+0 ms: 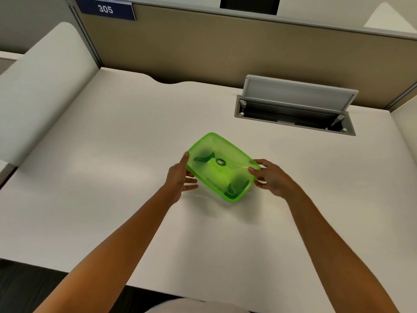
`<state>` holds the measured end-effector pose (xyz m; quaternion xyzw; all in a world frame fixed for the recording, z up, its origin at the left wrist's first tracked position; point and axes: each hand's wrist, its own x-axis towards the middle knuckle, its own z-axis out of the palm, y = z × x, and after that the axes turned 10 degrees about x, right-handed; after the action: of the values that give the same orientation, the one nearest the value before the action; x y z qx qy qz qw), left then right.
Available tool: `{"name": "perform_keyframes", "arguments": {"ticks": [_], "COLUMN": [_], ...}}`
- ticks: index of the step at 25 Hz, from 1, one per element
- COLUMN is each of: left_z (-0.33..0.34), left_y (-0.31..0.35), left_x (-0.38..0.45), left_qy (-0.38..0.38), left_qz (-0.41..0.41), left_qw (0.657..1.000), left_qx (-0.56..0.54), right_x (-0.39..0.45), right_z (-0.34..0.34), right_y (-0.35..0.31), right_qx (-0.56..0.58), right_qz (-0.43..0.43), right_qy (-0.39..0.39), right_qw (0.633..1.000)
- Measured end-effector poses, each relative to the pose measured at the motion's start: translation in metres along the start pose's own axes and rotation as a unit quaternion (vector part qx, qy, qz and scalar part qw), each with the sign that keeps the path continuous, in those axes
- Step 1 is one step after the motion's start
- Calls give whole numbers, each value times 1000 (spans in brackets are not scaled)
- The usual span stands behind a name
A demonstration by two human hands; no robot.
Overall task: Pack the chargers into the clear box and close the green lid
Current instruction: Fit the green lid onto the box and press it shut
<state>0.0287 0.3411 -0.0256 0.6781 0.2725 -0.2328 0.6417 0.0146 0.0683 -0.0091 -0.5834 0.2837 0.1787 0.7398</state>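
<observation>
The translucent green lid (pixel 222 152) lies on top of the clear box in the middle of the white desk, turned at an angle. Through the lid I make out dark and pale charger shapes (pixel 234 182), blurred by the plastic. My left hand (pixel 180 175) is at the lid's left corner, thumb on the rim and fingers spread beside the box. My right hand (pixel 269 176) pinches the right corner of the lid between thumb and fingers. The clear box itself is almost wholly hidden under the lid.
A grey cable hatch (pixel 297 105) stands propped open at the back right of the desk (pixel 112 177). A beige partition wall runs along the far edge, with a blue "305" sign (pixel 105 9) at the upper left. The desk's near edge lies close to my body.
</observation>
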Motion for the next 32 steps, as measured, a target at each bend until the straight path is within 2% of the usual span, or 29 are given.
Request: {"name": "perform_keyframes", "arguments": {"ticks": [3, 8, 10, 14, 18, 21, 23, 28, 30, 32], "left_z": [7, 21, 20, 19, 16, 10, 13, 34, 41, 45], "left_y": [-3, -23, -27, -28, -35, -46, -40, 21, 34, 38], "left_x": [6, 9, 12, 20, 13, 1, 3, 38, 50, 56], "left_qy": [74, 179, 187, 182, 171, 140, 143, 148, 149, 136], "left_qz": [3, 172, 215, 251, 277, 276, 247, 160, 147, 153], "left_qw": [997, 954, 942, 935, 924, 914, 905, 891, 895, 918], "left_qx": [37, 169, 176, 170, 199, 263, 315, 398, 394, 340], "right_x": [12, 19, 19, 20, 21, 29, 36, 38, 38, 36], "right_z": [-13, -15, -15, -14, -12, -10, -5, 18, 20, 20], "right_y": [-18, -13, -7, 1, 8, 9, 9, 14, 16, 17], "right_qx": [-49, -7, 24, 58, 24, -31, -75, -125, -124, -130], "right_qz": [17, 5, 10, 4, -11, -49, -84, -97, -113, -125], "right_qy": [-9, 26, 41, 62, 76, 113, 157, 259, 276, 287], "right_qw": [999, 1000, 999, 996, 997, 992, 981, 953, 946, 941]}}
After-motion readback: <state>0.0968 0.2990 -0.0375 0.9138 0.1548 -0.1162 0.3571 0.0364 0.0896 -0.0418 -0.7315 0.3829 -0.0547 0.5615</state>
